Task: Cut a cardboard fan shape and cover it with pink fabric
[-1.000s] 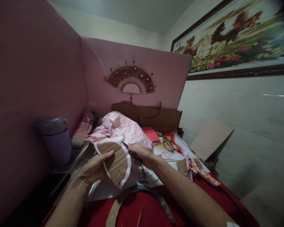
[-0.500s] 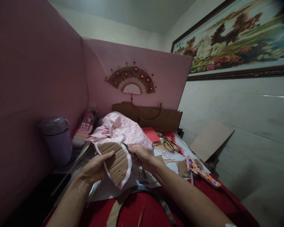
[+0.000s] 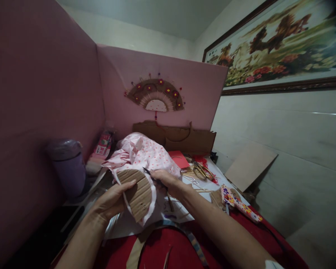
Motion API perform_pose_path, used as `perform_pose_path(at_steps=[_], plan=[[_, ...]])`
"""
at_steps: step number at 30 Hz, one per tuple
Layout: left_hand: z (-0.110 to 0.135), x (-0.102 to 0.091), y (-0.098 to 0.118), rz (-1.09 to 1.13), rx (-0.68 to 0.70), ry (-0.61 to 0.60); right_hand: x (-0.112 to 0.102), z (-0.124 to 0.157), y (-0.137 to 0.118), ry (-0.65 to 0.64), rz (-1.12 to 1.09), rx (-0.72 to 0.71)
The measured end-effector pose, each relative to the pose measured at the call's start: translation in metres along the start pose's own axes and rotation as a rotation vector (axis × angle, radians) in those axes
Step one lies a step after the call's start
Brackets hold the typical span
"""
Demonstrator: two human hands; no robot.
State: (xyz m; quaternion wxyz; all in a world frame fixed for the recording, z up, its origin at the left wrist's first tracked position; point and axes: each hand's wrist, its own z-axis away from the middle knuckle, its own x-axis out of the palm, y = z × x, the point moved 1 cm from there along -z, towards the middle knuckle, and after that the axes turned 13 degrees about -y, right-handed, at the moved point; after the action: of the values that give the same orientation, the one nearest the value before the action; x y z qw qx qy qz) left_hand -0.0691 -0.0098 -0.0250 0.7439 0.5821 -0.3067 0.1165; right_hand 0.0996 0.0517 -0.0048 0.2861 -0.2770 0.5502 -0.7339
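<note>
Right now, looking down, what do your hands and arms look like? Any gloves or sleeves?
The left hand and right hand wear no gloves. Both forearms look bare, with no watch or bracelet to be seen. A pale edge, perhaps a sleeve, shows low on the right arm.

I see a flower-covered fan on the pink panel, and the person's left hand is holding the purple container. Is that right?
Not quite: the left hand holds a cardboard piece; the purple container stands apart from it, farther left. The head view shows this. The flower-covered fan is indeed on the pink panel.
</note>
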Motion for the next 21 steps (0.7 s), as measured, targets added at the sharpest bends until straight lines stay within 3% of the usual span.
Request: perform_pose_path(at_steps=[7, 14, 21], plan=[[0.0004, 0.0010, 0.0007, 0.016, -0.007, -0.002, 0.0020, 0.0013, 0.0006, -0.002, -0.034, -0.069], [0.0020, 0.0043, 0.0012, 0.019, 0.005, 0.009, -0.0049, -0.0009, -0.0026, -0.095, -0.018, 0.020], [0.0007, 0.0025, 0.0011, 0.001, -0.018, -0.025, -0.0036, -0.0038, -0.0027, -0.037, 0.055, -0.047]])
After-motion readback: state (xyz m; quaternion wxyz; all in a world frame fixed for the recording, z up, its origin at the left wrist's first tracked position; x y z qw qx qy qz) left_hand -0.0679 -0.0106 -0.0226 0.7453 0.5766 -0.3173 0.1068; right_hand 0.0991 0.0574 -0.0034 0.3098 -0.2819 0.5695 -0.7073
